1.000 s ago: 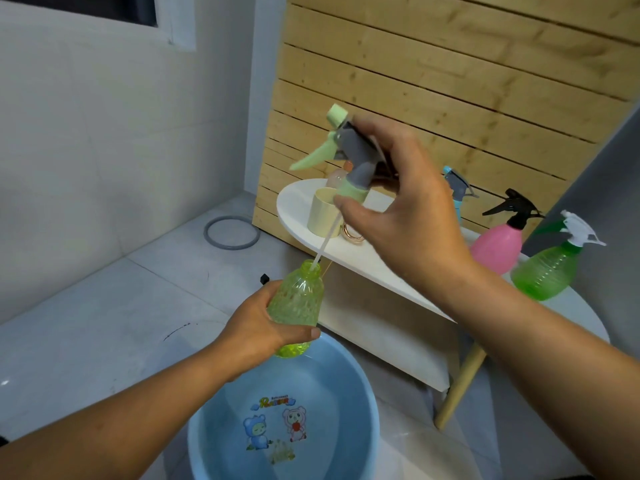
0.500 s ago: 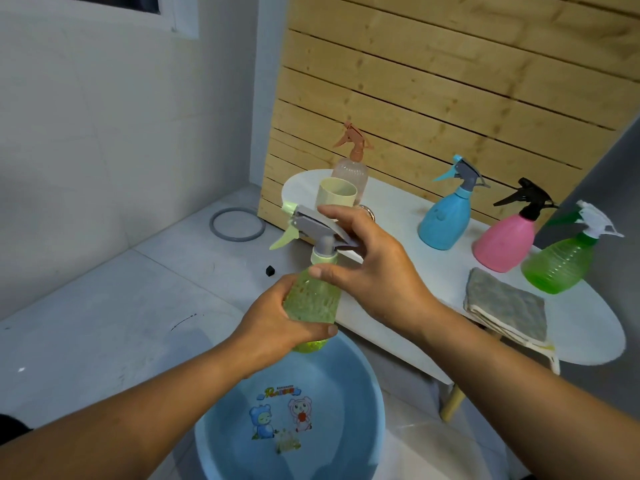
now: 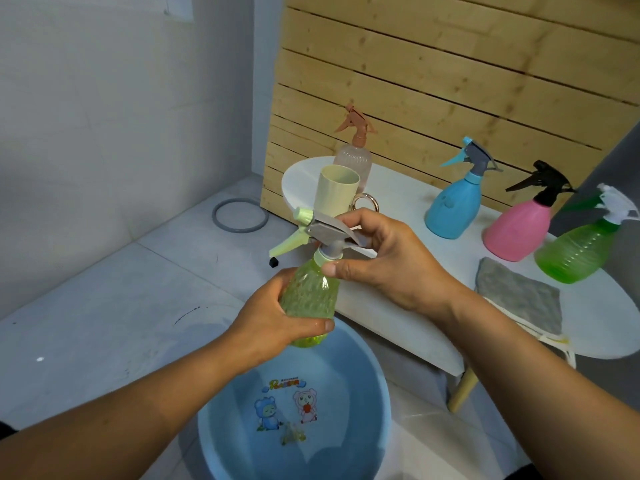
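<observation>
A light green spray bottle (image 3: 309, 295) hangs over the blue basin (image 3: 375, 386). My left hand (image 3: 273, 318) grips its body from the left, fingers wrapped round it. Its grey and green spray head (image 3: 313, 233) sits on the bottle's neck, nozzle pointing left. My right hand (image 3: 384, 259) holds that head, fingers over its top and thumb at the collar.
A low white oval table (image 3: 401, 188) stands behind, against a wooden slat wall. On it are a cream cup (image 3: 337, 190), a peach spray bottle (image 3: 353, 147), a blue one (image 3: 455, 199), a pink one (image 3: 521, 223), a green one (image 3: 581, 247) and a grey cloth (image 3: 519, 296). A grey ring (image 3: 240, 215) lies on the floor.
My right hand brought the spray head down from high above the bottle, its tube went inside, and the head now sits on the neck. The left hand kept its hold.
</observation>
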